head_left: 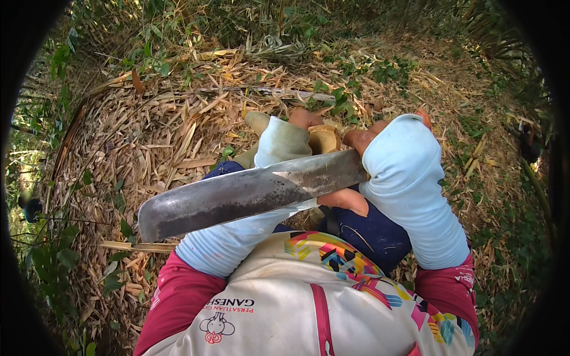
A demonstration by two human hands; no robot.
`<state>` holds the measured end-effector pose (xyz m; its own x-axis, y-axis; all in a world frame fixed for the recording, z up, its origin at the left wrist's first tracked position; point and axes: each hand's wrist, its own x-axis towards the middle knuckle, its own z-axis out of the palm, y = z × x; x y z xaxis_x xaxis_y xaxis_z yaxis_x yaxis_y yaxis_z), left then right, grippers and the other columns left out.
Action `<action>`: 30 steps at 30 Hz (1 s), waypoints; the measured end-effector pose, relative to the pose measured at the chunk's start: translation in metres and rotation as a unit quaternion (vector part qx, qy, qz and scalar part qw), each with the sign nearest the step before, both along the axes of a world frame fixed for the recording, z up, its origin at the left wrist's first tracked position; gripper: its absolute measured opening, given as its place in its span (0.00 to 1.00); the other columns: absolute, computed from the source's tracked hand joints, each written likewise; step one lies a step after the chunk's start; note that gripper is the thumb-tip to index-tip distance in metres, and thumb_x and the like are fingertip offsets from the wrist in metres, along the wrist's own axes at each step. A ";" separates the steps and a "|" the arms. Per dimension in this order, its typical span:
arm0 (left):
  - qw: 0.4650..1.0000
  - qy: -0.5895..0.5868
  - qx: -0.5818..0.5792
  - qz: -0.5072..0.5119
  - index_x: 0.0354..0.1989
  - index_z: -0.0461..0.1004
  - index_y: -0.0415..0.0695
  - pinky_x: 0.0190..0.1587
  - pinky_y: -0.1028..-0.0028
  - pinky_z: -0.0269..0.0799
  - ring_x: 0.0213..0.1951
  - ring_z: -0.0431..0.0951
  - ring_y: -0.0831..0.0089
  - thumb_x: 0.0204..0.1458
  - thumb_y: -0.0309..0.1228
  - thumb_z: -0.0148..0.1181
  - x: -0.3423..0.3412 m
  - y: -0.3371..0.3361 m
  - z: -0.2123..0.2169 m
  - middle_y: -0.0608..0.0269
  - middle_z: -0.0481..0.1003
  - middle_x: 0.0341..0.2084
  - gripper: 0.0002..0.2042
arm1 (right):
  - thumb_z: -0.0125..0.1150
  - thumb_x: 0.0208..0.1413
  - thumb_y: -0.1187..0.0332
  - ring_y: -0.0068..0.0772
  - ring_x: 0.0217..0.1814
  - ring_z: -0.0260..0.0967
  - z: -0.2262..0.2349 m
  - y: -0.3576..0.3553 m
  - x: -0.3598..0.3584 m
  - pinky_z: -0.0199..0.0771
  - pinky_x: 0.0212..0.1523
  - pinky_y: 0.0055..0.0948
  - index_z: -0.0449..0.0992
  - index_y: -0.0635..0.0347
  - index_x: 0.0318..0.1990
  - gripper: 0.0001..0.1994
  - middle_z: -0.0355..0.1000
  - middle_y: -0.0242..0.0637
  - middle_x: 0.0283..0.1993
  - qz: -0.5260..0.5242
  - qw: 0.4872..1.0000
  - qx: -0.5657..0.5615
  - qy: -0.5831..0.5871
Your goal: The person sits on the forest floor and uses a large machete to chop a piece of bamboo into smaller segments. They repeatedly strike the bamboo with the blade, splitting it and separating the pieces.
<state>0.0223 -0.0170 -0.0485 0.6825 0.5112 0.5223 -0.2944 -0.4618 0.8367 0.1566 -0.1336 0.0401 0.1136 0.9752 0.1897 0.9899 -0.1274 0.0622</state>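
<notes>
A wide machete blade (255, 193), dark with worn, bright patches, lies across the view from lower left to upper right. At its right end is my right hand (401, 139), closed round the handle, which the hand and a light blue sleeve hide. Behind the blade my left hand (284, 141), also partly covered by a light blue sleeve, is closed on a bamboo piece (323, 140). The bamboo's pale hollow end faces right, and olive-green parts show left of the hand. The blade's upper edge passes just below that hollow end and covers part of my left hand.
Dry leaves (172, 124) and strips cover the ground ahead and to the left. Green plants (62, 255) stand along the left edge, and thicker undergrowth (249, 24) lies at the far side. A thin pale stick (139, 245) lies left of me. My knees in navy trousers (374, 234) are beneath my hands.
</notes>
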 end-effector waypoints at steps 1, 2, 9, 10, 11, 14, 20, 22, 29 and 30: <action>0.999 0.035 0.004 -0.010 0.45 0.65 0.38 0.33 0.79 0.68 0.30 0.71 0.80 0.14 0.57 0.81 -0.003 0.003 0.006 0.69 0.71 0.29 0.50 | 0.57 0.46 0.61 0.36 0.26 0.71 -0.002 -0.001 0.002 0.63 0.32 0.45 0.78 0.47 0.30 0.07 0.69 0.30 0.21 0.005 1.000 0.015 0.006; 0.997 0.070 0.008 -0.020 0.46 0.64 0.38 0.33 0.81 0.68 0.31 0.72 0.82 0.09 0.57 0.81 -0.004 0.004 0.009 0.71 0.71 0.30 0.52 | 0.57 0.46 0.61 0.37 0.27 0.71 -0.008 -0.002 0.006 0.63 0.32 0.46 0.78 0.47 0.30 0.07 0.69 0.31 0.21 0.011 0.999 0.030 0.011; 0.996 0.047 -0.070 -0.043 0.43 0.64 0.36 0.30 0.78 0.63 0.28 0.66 0.81 0.17 0.55 0.83 -0.001 0.002 0.009 0.72 0.66 0.26 0.48 | 0.57 0.45 0.59 0.39 0.27 0.71 0.008 0.003 0.007 0.62 0.32 0.48 0.76 0.47 0.28 0.06 0.69 0.32 0.22 0.032 0.999 -0.004 0.023; 0.996 0.022 -0.072 -0.043 0.43 0.64 0.36 0.30 0.78 0.63 0.28 0.66 0.81 0.18 0.54 0.83 0.001 0.002 0.006 0.72 0.66 0.26 0.46 | 0.56 0.46 0.60 0.39 0.27 0.71 0.010 0.003 0.006 0.62 0.32 0.48 0.76 0.47 0.28 0.06 0.69 0.31 0.22 0.036 0.999 -0.010 0.009; 0.996 -0.002 -0.074 -0.043 0.42 0.64 0.36 0.29 0.78 0.63 0.27 0.66 0.81 0.19 0.52 0.84 0.002 0.002 0.005 0.72 0.65 0.26 0.45 | 0.56 0.46 0.60 0.39 0.27 0.71 0.011 0.004 0.006 0.62 0.32 0.48 0.76 0.47 0.28 0.06 0.70 0.31 0.22 0.040 0.999 -0.015 -0.005; 0.981 0.050 -0.178 -0.053 0.39 0.65 0.40 0.31 0.78 0.60 0.27 0.64 0.81 0.21 0.55 0.83 0.001 -0.004 0.011 0.74 0.63 0.25 0.42 | 0.58 0.45 0.53 0.40 0.27 0.71 0.009 0.004 0.007 0.62 0.31 0.47 0.76 0.47 0.27 0.11 0.69 0.32 0.22 0.055 0.998 -0.003 -0.036; 0.990 0.133 -0.043 -0.018 0.37 0.64 0.45 0.33 0.75 0.55 0.29 0.61 0.78 0.27 0.62 0.76 0.005 -0.001 0.012 0.76 0.61 0.24 0.39 | 0.60 0.31 0.31 0.41 0.26 0.71 0.016 0.008 0.013 0.63 0.32 0.46 0.75 0.50 0.25 0.30 0.68 0.34 0.20 0.087 0.996 -0.004 0.010; 0.989 0.148 -0.021 0.000 0.37 0.65 0.46 0.33 0.75 0.55 0.29 0.62 0.78 0.29 0.62 0.75 0.004 -0.003 0.016 0.76 0.61 0.23 0.38 | 0.59 0.29 0.29 0.41 0.26 0.71 0.017 0.008 0.015 0.63 0.31 0.46 0.75 0.50 0.25 0.32 0.68 0.34 0.20 0.090 0.996 -0.016 0.005; 0.994 0.072 0.069 0.040 0.36 0.66 0.45 0.29 0.74 0.58 0.26 0.64 0.80 0.33 0.56 0.76 0.005 -0.004 0.014 0.76 0.63 0.22 0.33 | 0.62 0.38 0.43 0.41 0.26 0.71 0.015 0.008 0.013 0.65 0.31 0.43 0.74 0.52 0.24 0.21 0.68 0.36 0.20 0.092 0.996 0.009 -0.003; 0.992 0.051 0.104 0.050 0.36 0.66 0.45 0.29 0.74 0.58 0.26 0.64 0.80 0.33 0.55 0.76 0.005 -0.003 0.013 0.76 0.64 0.22 0.32 | 0.62 0.40 0.46 0.41 0.26 0.72 0.014 0.009 0.013 0.65 0.31 0.42 0.74 0.52 0.24 0.18 0.69 0.36 0.21 0.090 0.996 0.009 -0.009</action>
